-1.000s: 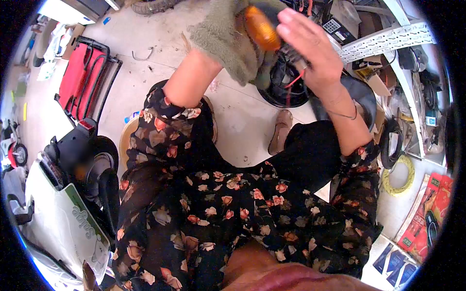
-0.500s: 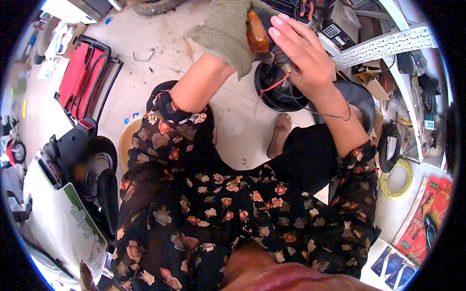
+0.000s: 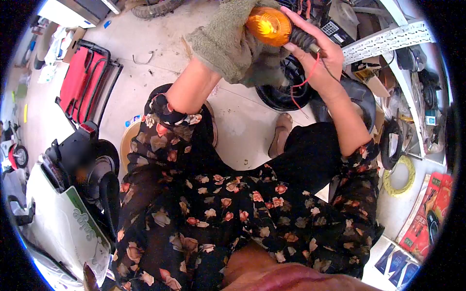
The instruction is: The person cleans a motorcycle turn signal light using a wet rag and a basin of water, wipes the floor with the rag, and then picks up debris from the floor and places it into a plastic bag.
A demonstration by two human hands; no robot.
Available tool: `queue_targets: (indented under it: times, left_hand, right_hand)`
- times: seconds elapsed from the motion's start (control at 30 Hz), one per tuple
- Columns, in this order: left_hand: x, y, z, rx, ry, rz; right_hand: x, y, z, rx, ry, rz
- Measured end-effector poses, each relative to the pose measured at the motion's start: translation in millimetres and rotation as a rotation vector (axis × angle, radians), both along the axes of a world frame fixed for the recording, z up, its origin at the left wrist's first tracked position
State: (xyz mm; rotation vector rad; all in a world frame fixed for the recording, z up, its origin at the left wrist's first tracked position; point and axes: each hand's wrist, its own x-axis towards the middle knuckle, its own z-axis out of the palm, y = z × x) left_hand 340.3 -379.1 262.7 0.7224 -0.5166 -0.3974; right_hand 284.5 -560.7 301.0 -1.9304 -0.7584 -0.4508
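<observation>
Near the top of the head view, my right hand (image 3: 320,51) grips an amber turn signal light (image 3: 269,26) by its black ribbed rubber stem (image 3: 302,39). The round lens faces up toward me. A red wire (image 3: 309,80) and a dark wire hang from the stem's metal end. A grey-green cloth (image 3: 218,41) is wrapped over my left hand, with the wrist (image 3: 206,73) bare below it. The cloth lies against the lens's left side; the left fingers are hidden beneath it. Under the light, a black round tub (image 3: 264,97) stands on the floor.
A folded red frame (image 3: 85,80) lies on the floor at left. White metal shelving (image 3: 383,41) holding parts and boxes stands at right. A yellow coil (image 3: 398,175) and red packaging (image 3: 429,213) are lower right. A white bag (image 3: 73,228) is lower left.
The light has turned from edge-on to lens facing me. The cloth has spread lower and rightward beside it. My right hand has shifted slightly right, its fingers closing round the stem.
</observation>
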Motion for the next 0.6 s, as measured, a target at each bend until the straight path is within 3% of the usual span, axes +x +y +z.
queue_targets:
  times: [0.07, 0.17, 0.27, 0.33, 0.5, 0.6]
  left_hand:
    - [-8, -3, 8, -0.149, 0.274, -0.190]
    - [-15, -11, 17, -0.233, 0.435, -0.250]
    - [-15, -16, 18, -0.109, 0.264, -0.011]
    - [-14, -15, 19, -0.004, 0.115, 0.136]
    - [-9, -14, 13, 0.101, -0.166, 0.184]
    - [-7, -19, 7, 0.109, -0.210, 0.170]
  right_hand:
    - [0, -1, 3, 0.007, -0.009, 0.026]
    - [-3, 2, 7, 0.020, 0.005, 0.031]
    - [1, -4, -3, 0.133, 0.063, 0.005]
    - [-2, -3, -3, 0.305, 0.256, -0.016]
    - [5, 6, -5, 0.916, 0.582, 0.067]
    - [2, 11, -4, 0.913, 0.653, 0.085]
